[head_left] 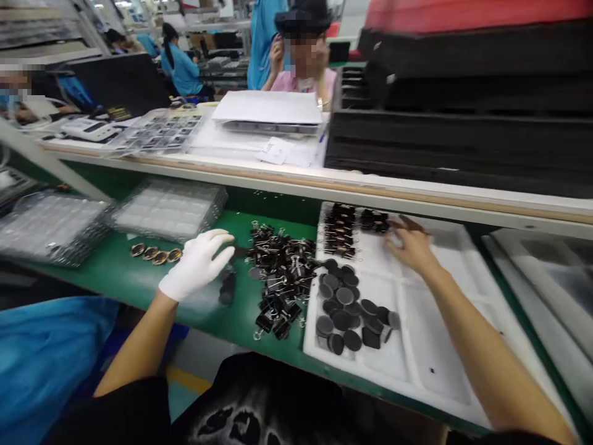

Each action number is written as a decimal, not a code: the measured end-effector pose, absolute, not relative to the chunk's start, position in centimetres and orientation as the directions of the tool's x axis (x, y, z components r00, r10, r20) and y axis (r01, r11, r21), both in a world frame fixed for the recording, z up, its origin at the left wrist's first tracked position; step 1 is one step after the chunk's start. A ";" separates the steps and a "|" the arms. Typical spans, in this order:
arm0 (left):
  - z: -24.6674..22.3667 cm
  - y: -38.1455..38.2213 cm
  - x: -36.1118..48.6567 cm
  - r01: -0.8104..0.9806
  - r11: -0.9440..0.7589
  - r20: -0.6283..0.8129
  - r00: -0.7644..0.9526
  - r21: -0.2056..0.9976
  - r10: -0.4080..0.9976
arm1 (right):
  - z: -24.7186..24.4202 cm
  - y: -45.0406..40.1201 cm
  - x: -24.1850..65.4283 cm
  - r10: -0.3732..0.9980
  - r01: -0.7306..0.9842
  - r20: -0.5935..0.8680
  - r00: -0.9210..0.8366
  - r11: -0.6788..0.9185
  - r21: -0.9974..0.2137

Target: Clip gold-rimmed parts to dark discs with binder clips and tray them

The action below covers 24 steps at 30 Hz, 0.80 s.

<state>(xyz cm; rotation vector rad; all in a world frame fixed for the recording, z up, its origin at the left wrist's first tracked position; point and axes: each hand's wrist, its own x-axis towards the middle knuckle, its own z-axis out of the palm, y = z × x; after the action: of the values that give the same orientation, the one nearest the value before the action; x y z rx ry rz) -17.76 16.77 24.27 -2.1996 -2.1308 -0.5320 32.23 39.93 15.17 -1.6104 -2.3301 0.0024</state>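
Note:
My left hand (197, 262), in a white glove, is over the green table (204, 309) with thumb and fingers apart. A dark, blurred piece lies by its fingertips, and small black round pieces (227, 287) lie just below. To its right is a loose pile of black binder clips (282, 278) with metal handles. My bare right hand (414, 247) reaches into the upper part of a white tray (435, 364), its fingers against the end of a short row of binder clips (373, 220). Whether a clip is between those fingers is unclear.
Dark round discs (345, 296) fill the tray's lower left compartment, below a column of binder clips (340, 228). Gold-rimmed round pieces (160, 255) and clear plastic trays (167, 207) lie left. A shelf edge (278, 179) crosses behind; a person (303, 80) sits beyond.

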 end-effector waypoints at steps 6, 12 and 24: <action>19.8 11.0 -26.4 0.876 0.469 0.149 -0.482 0.117 0.863 | 14.6 30.4 34.6 0.950 0.929 -0.117 -0.290 0.251 -0.271; 16.9 10.4 -24.6 0.959 0.242 -0.096 -0.229 0.150 0.969 | 14.0 24.0 33.1 0.901 0.827 -0.245 -0.357 0.183 -0.532; 15.2 12.6 -23.4 0.914 0.298 -0.197 -0.250 0.276 0.948 | 13.3 23.2 34.0 0.901 0.742 -0.071 -0.427 0.305 -0.597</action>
<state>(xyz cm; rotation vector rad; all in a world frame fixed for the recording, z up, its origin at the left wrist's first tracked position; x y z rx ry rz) -23.36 12.65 15.25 -2.0758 -2.7759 -0.1847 34.02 23.16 13.33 -1.4923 -2.2982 0.8207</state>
